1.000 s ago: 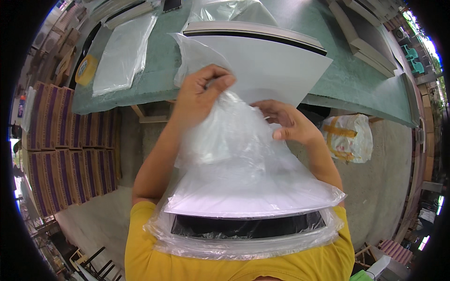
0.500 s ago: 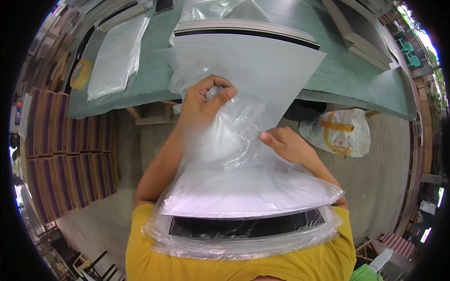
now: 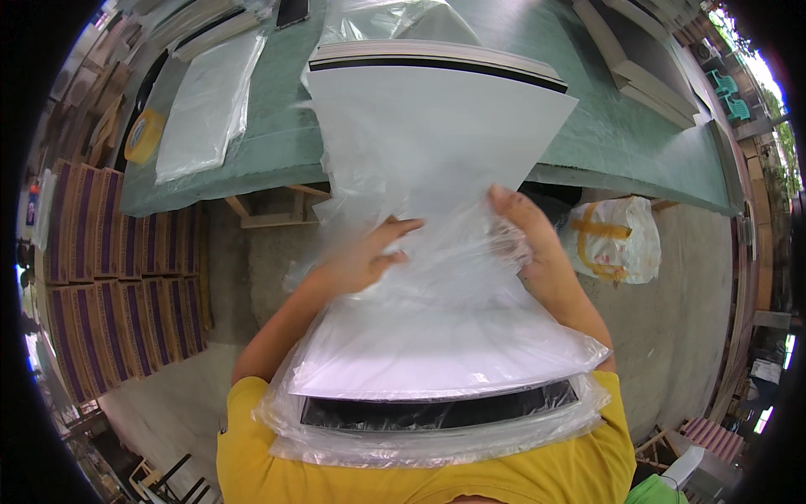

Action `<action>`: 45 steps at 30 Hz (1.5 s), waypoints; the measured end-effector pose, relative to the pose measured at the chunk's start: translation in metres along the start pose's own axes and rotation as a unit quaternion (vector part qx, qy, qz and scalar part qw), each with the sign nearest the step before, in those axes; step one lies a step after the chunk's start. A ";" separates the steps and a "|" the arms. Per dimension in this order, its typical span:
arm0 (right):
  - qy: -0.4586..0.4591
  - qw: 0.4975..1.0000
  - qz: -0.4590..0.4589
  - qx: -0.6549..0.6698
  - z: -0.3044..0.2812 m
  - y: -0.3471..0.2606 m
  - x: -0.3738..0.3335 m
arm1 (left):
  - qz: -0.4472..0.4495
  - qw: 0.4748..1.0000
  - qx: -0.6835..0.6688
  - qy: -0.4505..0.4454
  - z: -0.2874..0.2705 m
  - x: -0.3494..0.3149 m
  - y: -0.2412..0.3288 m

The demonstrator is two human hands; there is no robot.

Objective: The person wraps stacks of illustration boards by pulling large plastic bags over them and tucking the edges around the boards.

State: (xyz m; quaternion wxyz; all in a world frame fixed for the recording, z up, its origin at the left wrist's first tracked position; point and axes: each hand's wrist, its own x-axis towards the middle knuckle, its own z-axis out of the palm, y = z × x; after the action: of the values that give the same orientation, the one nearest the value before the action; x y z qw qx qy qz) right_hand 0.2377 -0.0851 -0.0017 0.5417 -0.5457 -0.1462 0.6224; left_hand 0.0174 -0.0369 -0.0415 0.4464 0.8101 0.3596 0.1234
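Note:
A stack of large white and black sheets (image 3: 437,109) slants from the table edge toward my chest. Clear plastic bag (image 3: 420,449) wraps its near end, where a white sheet and a black strip show through against my yellow shirt. Crumpled film lies across the middle of the stack. Over the film on the left side, my left hand (image 3: 369,256) is slightly blurred, thumb and fingers apart, holding nothing. At the stack's right edge my right hand (image 3: 533,231) grips bunched film, its thumb up on the white sheet and its other fingers partly hidden.
A green table (image 3: 621,143) spans the far side. On it lie folded clear bags (image 3: 210,109), a yellow tape roll (image 3: 145,137), a dark phone (image 3: 293,12) and grey boards (image 3: 638,63). Cartons (image 3: 117,277) are stacked at left; a taped white sack (image 3: 621,239) sits below the table.
My left hand has let go of the pinched film and moved down toward me, fingers spreading. My right hand has moved up and right and taken hold of the film.

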 end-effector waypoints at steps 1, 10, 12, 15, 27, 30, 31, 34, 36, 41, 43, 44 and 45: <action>0.016 1.000 -0.004 0.011 -0.006 -0.004 -0.003 | 0.000 0.996 0.081 0.022 -0.002 -0.007 -0.015; -0.195 0.970 -0.058 -0.135 -0.049 -0.010 0.011 | 0.193 0.952 -0.043 0.235 -0.067 -0.027 0.068; -0.220 0.971 -0.027 -0.093 -0.031 -0.011 0.003 | 0.269 0.915 -0.079 0.291 -0.067 -0.011 0.082; -0.245 0.968 0.007 -0.054 -0.015 -0.014 -0.001 | 0.321 0.896 0.003 0.307 -0.064 0.010 0.092; -0.063 0.933 -0.017 -0.355 -0.058 -0.022 0.054 | 0.266 0.953 0.139 0.048 -0.056 -0.018 0.085; 0.038 0.811 -0.285 -0.509 -0.054 -0.017 0.028 | 0.248 0.941 0.107 0.204 -0.072 -0.022 0.054; 0.063 0.760 -0.366 -0.534 -0.047 -0.021 0.015 | 0.200 0.956 -0.012 0.214 -0.070 -0.022 0.053; 0.063 0.619 -0.496 -0.605 -0.032 -0.014 0.011 | 0.113 0.956 -0.175 0.206 -0.063 -0.019 0.061; 0.033 0.556 -0.514 -0.652 -0.036 -0.004 0.020 | 0.145 0.975 -0.030 0.166 -0.059 -0.013 0.068; -0.106 0.761 -0.298 -0.567 -0.030 -0.013 0.020 | 0.090 0.969 0.174 0.148 -0.072 0.007 0.083; -0.208 0.847 -0.205 -0.444 -0.013 -0.020 0.005 | 0.149 0.970 0.119 0.150 -0.045 0.017 0.079; -0.263 0.850 -0.236 -0.390 -0.001 -0.022 -0.003 | 0.161 0.976 0.076 0.125 -0.030 0.021 0.076; -0.317 0.848 -0.266 -0.332 0.006 -0.025 -0.010 | 0.141 0.989 0.006 0.050 -0.016 0.025 0.071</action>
State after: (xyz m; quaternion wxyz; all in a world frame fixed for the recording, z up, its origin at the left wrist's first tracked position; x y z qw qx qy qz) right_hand 0.2435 -0.0812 0.0251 0.3972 -0.4066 -0.6474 0.5078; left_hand 0.0603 -0.0334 0.0222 0.4011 0.8482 0.2641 0.2235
